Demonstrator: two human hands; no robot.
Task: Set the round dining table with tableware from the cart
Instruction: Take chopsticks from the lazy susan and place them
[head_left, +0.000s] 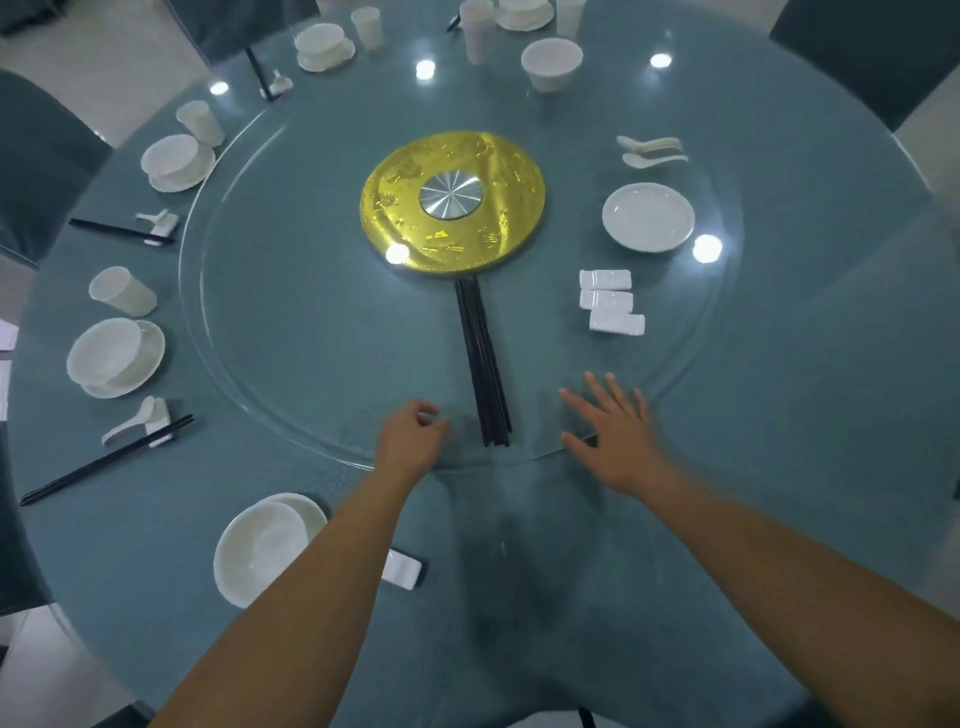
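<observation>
The bundle of black chopsticks (483, 364) lay on the glass turntable (270, 364), one end touching the gold centre disc (498, 171) and the other pointing at the person. They looked light, stiff and slick, likely to roll or scatter on glass, so I judged a pinch near the person's end, taking one pair at a time, safest. They were thin, straight and matt black. The left hand (410, 431) hovered just left of their near tips, fingers loosely curled, holding nothing. The right hand (608, 431) was spread flat to the right of them, fingers straight, empty.
</observation>
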